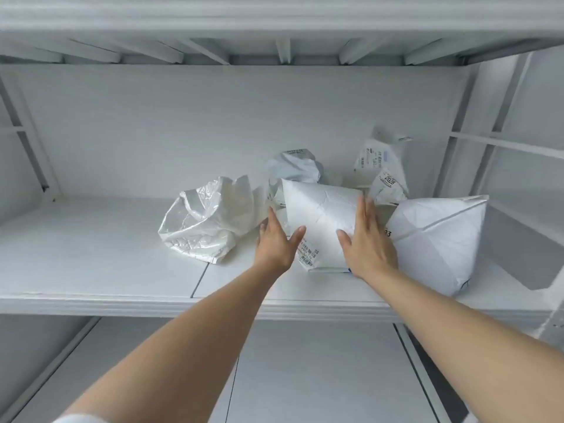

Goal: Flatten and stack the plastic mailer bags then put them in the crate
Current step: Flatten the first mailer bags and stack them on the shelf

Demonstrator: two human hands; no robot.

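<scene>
Bracing puffed white plastic mailer bag [320, 221] between straight-fingered left hand [276, 239] and right hand [366, 242] (likely light, soft, slippery); best taken by its sides.

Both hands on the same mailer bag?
Yes, the left hand and right hand press flat against opposite sides of the middle white mailer bag on the shelf.

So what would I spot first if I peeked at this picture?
Two bare arms reach in, and the left hand and right hand lie flat against the two sides of a white mailer bag in the middle of the white shelf. Left of it sits a shiny crumpled bag, and on the right a big puffy bag.
</scene>
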